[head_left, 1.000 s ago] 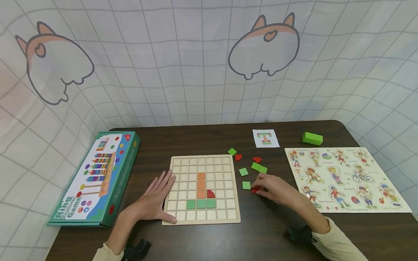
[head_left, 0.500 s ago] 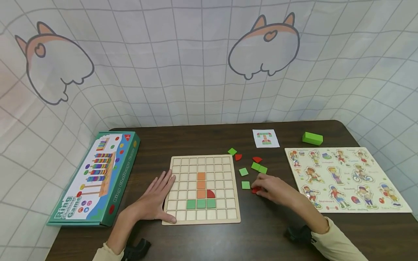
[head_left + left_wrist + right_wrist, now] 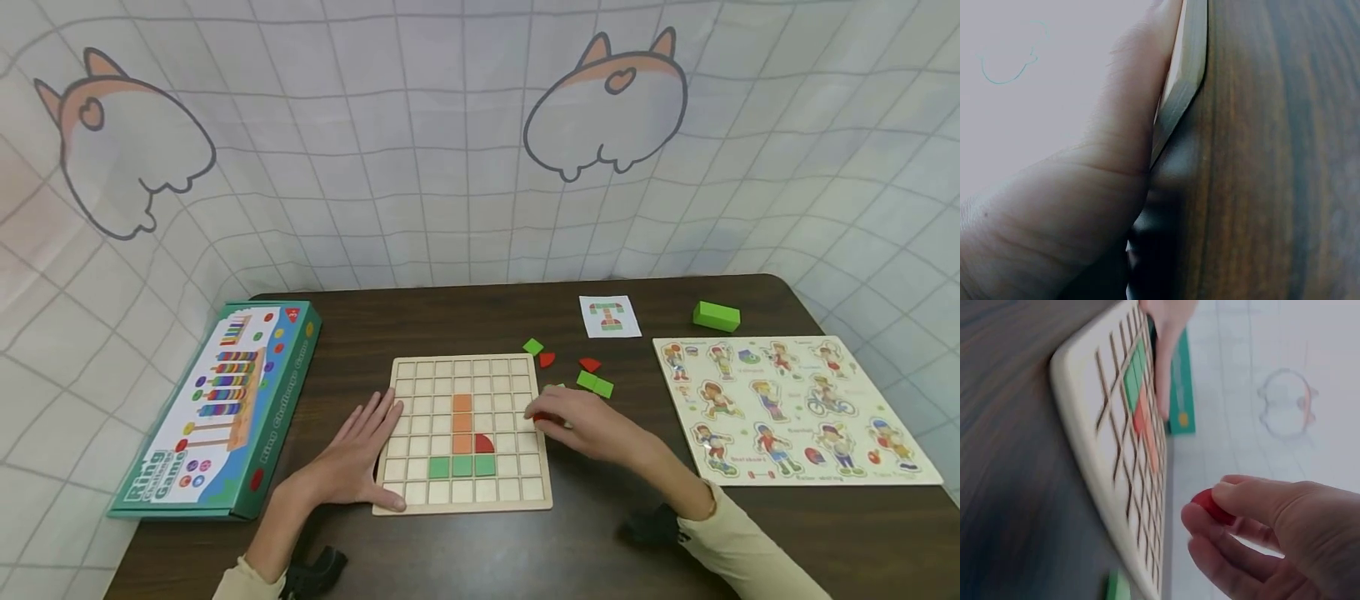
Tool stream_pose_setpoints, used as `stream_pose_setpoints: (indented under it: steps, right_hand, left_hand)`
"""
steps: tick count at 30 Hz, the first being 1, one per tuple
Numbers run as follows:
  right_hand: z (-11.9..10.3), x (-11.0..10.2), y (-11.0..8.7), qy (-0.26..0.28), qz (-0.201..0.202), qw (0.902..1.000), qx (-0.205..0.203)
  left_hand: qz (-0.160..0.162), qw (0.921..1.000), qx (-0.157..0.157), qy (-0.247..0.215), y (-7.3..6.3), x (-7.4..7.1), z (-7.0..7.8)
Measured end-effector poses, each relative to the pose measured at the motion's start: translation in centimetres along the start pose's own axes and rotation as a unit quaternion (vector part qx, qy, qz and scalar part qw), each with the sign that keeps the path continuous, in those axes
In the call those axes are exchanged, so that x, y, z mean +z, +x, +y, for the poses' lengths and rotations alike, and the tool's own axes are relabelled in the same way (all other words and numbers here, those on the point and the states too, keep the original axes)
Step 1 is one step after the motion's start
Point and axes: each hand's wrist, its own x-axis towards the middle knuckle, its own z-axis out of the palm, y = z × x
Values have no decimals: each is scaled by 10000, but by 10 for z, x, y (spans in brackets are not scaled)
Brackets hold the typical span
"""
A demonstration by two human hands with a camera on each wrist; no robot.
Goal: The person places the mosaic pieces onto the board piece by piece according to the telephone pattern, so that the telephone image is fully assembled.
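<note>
In the head view a wooden grid board (image 3: pixel 545 500) bears a column of orange squares (image 3: pixel 462 423), a row of green squares (image 3: pixel 462 467) and a red quarter-circle tile (image 3: pixel 484 443) in the corner where they meet. My left hand (image 3: pixel 348 458) rests on the board's left edge, fingers spread, thumb at the near corner. Over the right edge, my right hand (image 3: pixel 588 423) pinches another red tile (image 3: pixel 1204 500) between thumb and fingertips; the right wrist view shows it raised above the board. The fingers cover part of this tile.
Loose green squares (image 3: pixel 595 383) and red pieces (image 3: pixel 590 365) lie right of the board. Behind them is a small pattern card (image 3: pixel 611 317). A green block (image 3: pixel 716 317) and a picture puzzle board (image 3: pixel 795 408) are at right, a ring game box (image 3: pixel 213 417) at left.
My right hand has picked up the red tile from the table and moved left with it to the board's right edge. The left hand has stayed in place.
</note>
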Motion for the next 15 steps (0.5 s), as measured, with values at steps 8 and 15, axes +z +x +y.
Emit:
stream_pose_setpoints:
  steps: [8, 15]
  right_hand:
    - [-39, 33, 60, 137, -321, 9984, -444]
    - [-58, 62, 90, 178, -460, 9980, -383]
  left_hand:
    - [-69, 9999, -87, 60, 1, -1, 1]
    - [-87, 9999, -105, 92, 0, -2, 3]
